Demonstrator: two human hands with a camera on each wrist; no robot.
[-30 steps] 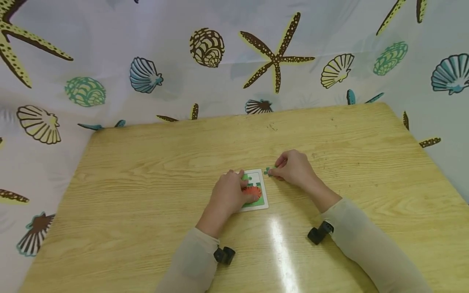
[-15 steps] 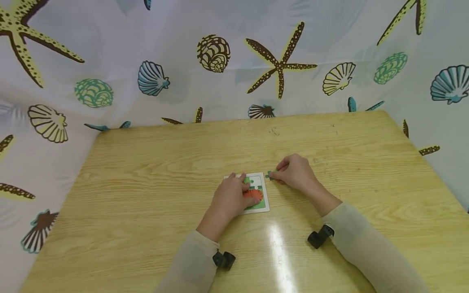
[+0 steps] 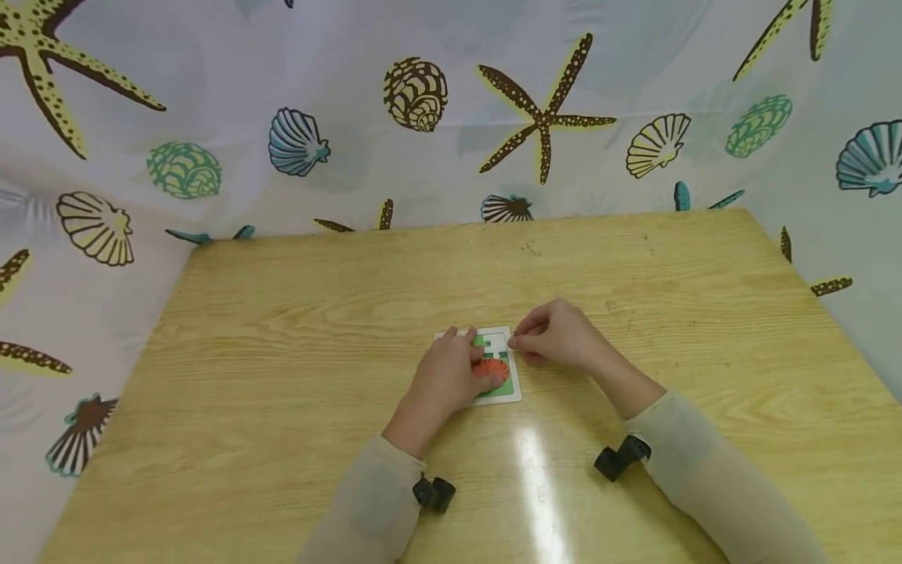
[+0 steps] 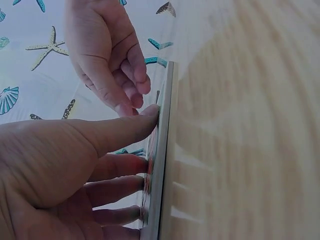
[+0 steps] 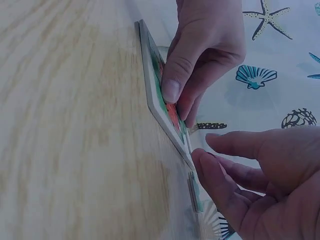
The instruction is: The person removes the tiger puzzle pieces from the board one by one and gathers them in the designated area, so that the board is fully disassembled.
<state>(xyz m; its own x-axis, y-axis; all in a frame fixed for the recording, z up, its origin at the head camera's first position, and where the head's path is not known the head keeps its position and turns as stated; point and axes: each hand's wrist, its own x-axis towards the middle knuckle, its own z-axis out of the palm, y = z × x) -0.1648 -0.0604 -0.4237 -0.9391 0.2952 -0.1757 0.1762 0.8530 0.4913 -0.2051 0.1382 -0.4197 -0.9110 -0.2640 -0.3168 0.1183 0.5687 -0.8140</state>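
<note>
My left hand (image 3: pixel 447 368) lies over a small puzzle board (image 3: pixel 516 388) with a white border. Its thumb and nearly straight fingers press down on the green and red picture, as the left wrist view shows. A white gap (image 3: pixel 496 341) shows at the picture's upper right. Just past the board's right edge is my right hand (image 3: pixel 560 337), thumb and fingers curled together around a small green puzzle piece. The hand hides that puzzle piece (image 5: pixel 196 192) in the head view; in the right wrist view it lies low beside the board's corner, right at the curled fingers.
A wood-grain table (image 3: pixel 317 313) carries the board. Behind it hangs a white cloth (image 3: pixel 352 180) printed with shells and starfish. Each sleeved wrist wears a small black camera (image 3: pixel 620 458).
My right hand has moved slightly left, its fingertips reaching the board's right edge. The green piece, visible at its fingertips before, is now hidden in the head view. My left hand keeps its place.
</note>
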